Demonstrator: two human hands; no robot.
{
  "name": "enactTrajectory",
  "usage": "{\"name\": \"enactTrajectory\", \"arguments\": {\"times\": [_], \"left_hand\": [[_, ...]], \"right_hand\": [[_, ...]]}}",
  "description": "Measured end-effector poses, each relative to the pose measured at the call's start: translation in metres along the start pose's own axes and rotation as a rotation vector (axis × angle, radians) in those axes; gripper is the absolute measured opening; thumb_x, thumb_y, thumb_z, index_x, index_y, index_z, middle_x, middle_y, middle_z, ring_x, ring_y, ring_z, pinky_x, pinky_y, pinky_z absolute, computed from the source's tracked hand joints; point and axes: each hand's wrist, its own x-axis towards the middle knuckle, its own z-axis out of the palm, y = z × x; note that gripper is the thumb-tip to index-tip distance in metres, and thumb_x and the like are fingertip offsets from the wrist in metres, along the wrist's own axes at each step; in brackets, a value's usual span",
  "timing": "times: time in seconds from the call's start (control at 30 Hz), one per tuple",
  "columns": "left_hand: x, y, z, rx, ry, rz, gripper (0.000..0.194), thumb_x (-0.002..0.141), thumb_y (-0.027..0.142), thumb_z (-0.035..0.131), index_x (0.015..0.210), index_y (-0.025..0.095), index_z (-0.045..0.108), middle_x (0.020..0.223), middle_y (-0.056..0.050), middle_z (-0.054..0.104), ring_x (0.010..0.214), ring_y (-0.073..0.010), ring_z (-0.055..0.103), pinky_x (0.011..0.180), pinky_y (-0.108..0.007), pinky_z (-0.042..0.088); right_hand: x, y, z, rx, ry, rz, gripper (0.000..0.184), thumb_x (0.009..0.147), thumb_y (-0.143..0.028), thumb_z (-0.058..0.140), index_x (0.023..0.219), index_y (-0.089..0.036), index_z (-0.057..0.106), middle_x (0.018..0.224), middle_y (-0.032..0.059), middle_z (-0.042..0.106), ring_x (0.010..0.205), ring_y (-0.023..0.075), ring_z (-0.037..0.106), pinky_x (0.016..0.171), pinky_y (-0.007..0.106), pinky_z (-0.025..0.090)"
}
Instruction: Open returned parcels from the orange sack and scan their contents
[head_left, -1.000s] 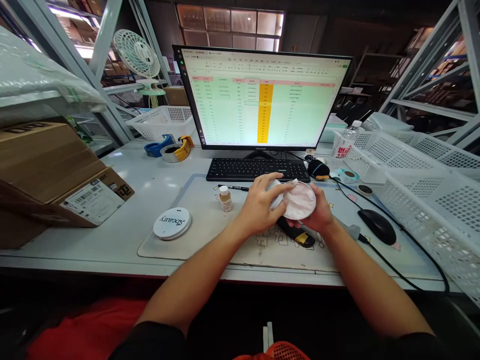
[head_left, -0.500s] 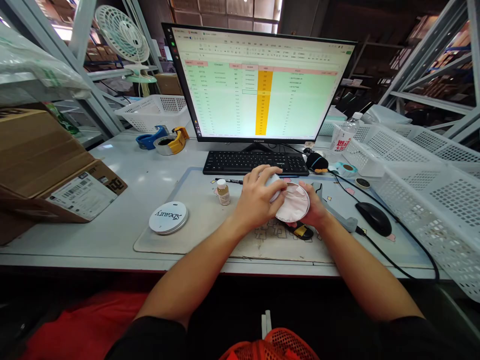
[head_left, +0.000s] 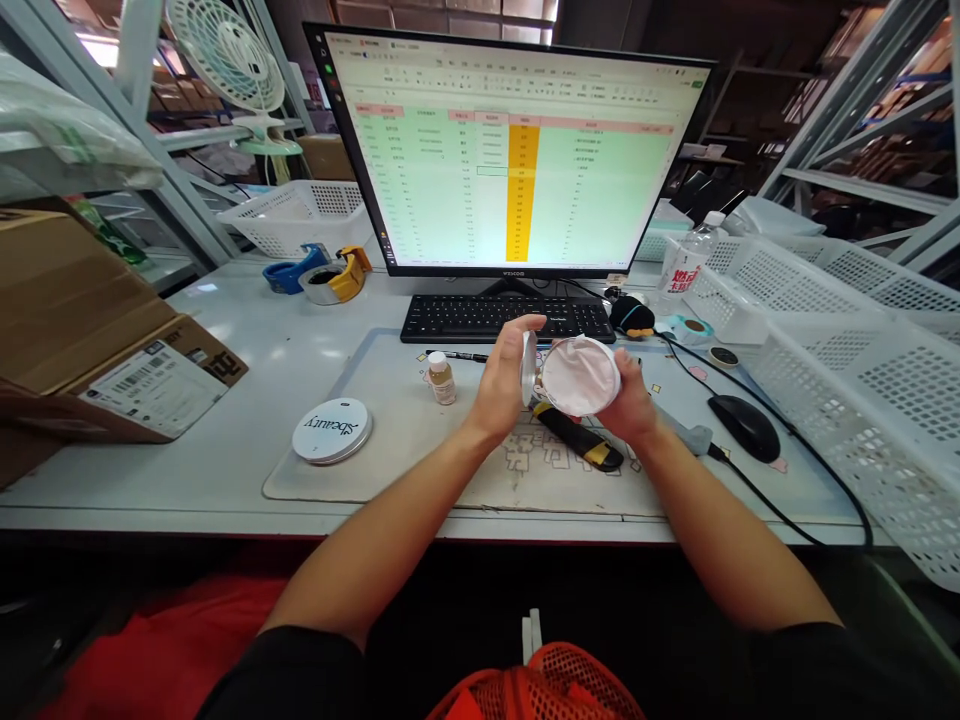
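Left hand (head_left: 504, 385): fingers curled round a silver disc (head_left: 529, 368), seen edge-on, just beside a round case (head_left: 579, 376). Right hand (head_left: 631, 402) grips the case's rim, its open face filled by something pink and cloth-like, puff or lining unclear. Round tin (head_left: 332, 431) lies on desk (head_left: 225, 480), lower left.

One head-worn view looks forward and down onto the left hand (head_left: 504, 385) and right hand (head_left: 634, 405).

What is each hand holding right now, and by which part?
Left hand: a silver disc, by its rim. Right hand: a pink-lined round disc, by its edge.
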Motion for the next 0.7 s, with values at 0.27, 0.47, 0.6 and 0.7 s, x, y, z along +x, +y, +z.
{"name": "enactTrajectory", "arguments": {"times": [0.27, 0.47, 0.6, 0.7], "left_hand": [[-0.004, -0.008, 0.020, -0.438, 0.031, -0.383, 0.060, 0.111, 0.062, 0.029, 0.147, 0.021, 0.054, 0.139, -0.011, 0.065, 0.118, -0.0250, 0.069, 0.099, -0.040, 0.060], [-0.004, -0.012, 0.019, -0.280, -0.042, -0.344, 0.067, 0.107, 0.071, 0.026, 0.149, 0.024, 0.050, 0.137, -0.011, 0.067, 0.123, -0.0270, 0.068, 0.101, -0.041, 0.059], [-0.012, -0.015, 0.020, 0.005, -0.109, -0.117, 0.071, 0.107, 0.072, 0.019, 0.154, 0.025, 0.044, 0.146, -0.014, 0.062, 0.134, -0.0277, 0.062, 0.109, -0.047, 0.055], [-0.018, -0.010, 0.018, 0.410, -0.139, 0.264, 0.069, 0.107, 0.069, 0.024, 0.152, 0.023, 0.051, 0.162, -0.015, 0.048, 0.154, -0.0308, 0.042, 0.126, -0.055, 0.036]], "right_hand": [[-0.003, 0.012, 0.011, -0.640, 0.018, -0.346, 0.086, 0.090, -0.057, 0.079, 0.163, -0.033, 0.040, 0.167, 0.0125, 0.041, 0.139, 0.0345, 0.052, 0.102, 0.050, 0.058], [-0.004, 0.012, 0.011, -0.685, -0.028, -0.330, 0.089, 0.089, -0.057, 0.081, 0.164, -0.033, 0.040, 0.169, 0.0134, 0.037, 0.150, 0.0377, 0.044, 0.107, 0.054, 0.056], [-0.004, 0.013, 0.021, -0.549, 0.046, -0.276, 0.091, 0.088, -0.067, 0.078, 0.162, -0.029, 0.043, 0.164, 0.0152, 0.045, 0.144, 0.0385, 0.052, 0.108, 0.055, 0.056], [-0.002, 0.018, 0.027, -0.300, 0.151, -0.176, 0.082, 0.096, -0.083, 0.050, 0.154, -0.025, 0.054, 0.150, 0.0137, 0.060, 0.142, 0.0361, 0.054, 0.113, 0.055, 0.052]]}}
